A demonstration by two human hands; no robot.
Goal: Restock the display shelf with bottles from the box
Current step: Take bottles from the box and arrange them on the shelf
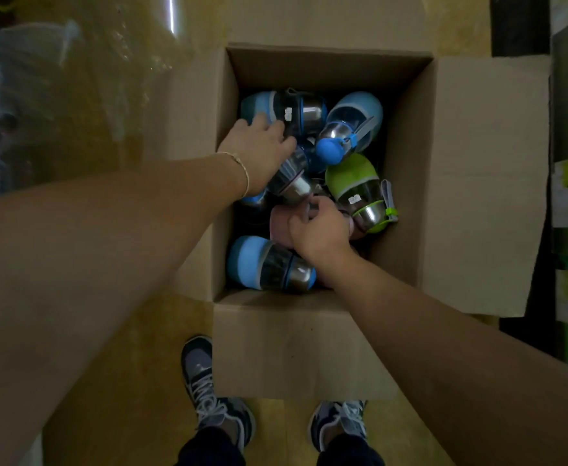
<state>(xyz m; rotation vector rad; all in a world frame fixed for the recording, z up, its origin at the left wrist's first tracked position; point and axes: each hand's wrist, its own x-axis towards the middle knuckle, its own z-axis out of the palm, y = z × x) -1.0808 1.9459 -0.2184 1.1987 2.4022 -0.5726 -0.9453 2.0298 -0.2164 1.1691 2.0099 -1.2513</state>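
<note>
Left hand (259,153) curled round steel bottle (292,179) mid-box (326,68); right hand (319,230) pinching grey strap (307,210) of pink bottle (279,223) nr box front. Lift both straight up, slow, so nothing snags.

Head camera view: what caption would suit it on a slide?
Two hands reach into an open cardboard box: left hand grips a steel bottle, right hand holds a pink bottle.

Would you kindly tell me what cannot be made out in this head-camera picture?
- Display shelf: head view, not identifiable; the right edge is dark and blurred.
- Left hand: its fingertips are hidden, so its grip on the steel bottle is unclear.
- Pinkish thing: mostly covered by the right hand gripping it.
- Green bottle: its label is too small to read.
- Box: its lower contents are hidden by the top layer.
</note>
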